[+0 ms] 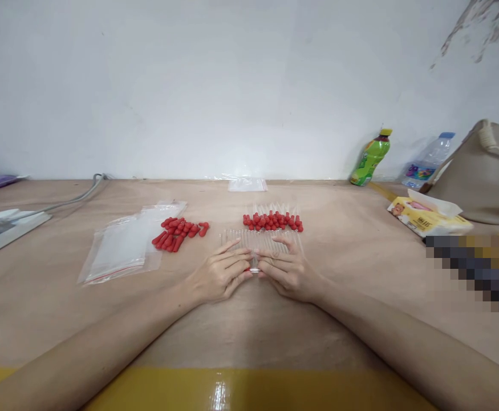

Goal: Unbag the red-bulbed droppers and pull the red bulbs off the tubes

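My left hand [221, 274] is closed, pinching a red rubber dropper bulb that shows only as a sliver of red at the fingertips. Opposite it, my right hand [289, 273] pinches a clear glass dropper tube [255, 270], which lies level between the two hands and meets the red bulb. Just beyond my fingers, loose glass tubes [240, 236] lie side by side, partly hidden by both hands. Past them is a row of glass droppers with red bulbs [272, 221], their clear ends toward the wall. A pile of loose red bulbs [176, 231] lies to the left.
Clear zip bags [118, 248] lie at left, and another bag [247, 184] rests by the wall. A power strip [13, 231] with a grey cable sits far left. At right stand a green bottle [371, 158], a clear bottle [429, 160], a tissue pack [429, 214] and a beige bag [480, 177].
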A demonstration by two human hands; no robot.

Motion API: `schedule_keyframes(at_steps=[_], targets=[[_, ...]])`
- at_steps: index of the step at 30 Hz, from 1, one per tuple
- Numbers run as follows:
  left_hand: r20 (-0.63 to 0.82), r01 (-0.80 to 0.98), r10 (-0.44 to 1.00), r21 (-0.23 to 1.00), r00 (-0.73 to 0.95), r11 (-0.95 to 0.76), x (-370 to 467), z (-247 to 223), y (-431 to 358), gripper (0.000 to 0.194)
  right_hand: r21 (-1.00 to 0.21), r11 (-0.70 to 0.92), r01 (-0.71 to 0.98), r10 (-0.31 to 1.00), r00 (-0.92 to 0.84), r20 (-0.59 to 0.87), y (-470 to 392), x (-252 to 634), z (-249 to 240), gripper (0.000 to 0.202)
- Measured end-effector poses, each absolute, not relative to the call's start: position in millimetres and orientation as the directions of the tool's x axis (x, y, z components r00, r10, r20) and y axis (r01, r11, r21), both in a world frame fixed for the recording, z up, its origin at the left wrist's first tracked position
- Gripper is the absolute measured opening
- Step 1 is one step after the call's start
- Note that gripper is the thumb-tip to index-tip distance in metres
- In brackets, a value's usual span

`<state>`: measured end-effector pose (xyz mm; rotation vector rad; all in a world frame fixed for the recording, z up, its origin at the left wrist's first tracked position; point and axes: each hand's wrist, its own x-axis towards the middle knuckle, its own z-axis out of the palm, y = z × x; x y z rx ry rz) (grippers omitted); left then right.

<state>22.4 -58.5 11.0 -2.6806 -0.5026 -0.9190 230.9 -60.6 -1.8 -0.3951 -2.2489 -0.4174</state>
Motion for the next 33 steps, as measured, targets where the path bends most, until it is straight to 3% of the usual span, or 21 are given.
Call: schedule_keyframes(at_steps=[10,15,18,24,33], targets=[[0.564,0.377,0.313,0.004,0.764,-0.926,17.0,13.7,-63.2,0.013,0.238,0.893,0.382,0.096,-0.678,0.729,-65.0,230.5,1.2,0.011],[0.555,0.380,0.322,0.011,0.767,-0.925,15.1,11.2,-62.3,0.016,0.255,0.891,0.374,0.086,-0.693,0.716,-66.1,232.8,1.0,0.009],[0.625,0.383,0.263,-0.062,0.734,-0.922,15.5,7.7,-59.7,0.011,0.174,0.884,0.435,0.182,-0.662,0.727,-67.5,233.9,-0.2,0.009],[0.694,0.416,0.155,-0.224,0.703,-0.881,22.9,7.8,-57.4,0.014,-0.103,0.846,0.524,0.426,-0.546,0.722,-64.0,232.1,-7.0,0.014],[0.633,0.464,0.238,-0.218,0.737,-0.859,27.3,8.6,-52.4,0.013,-0.085,0.904,0.420,0.328,-0.550,0.768,-58.1,228.5,-8.0,0.013]])
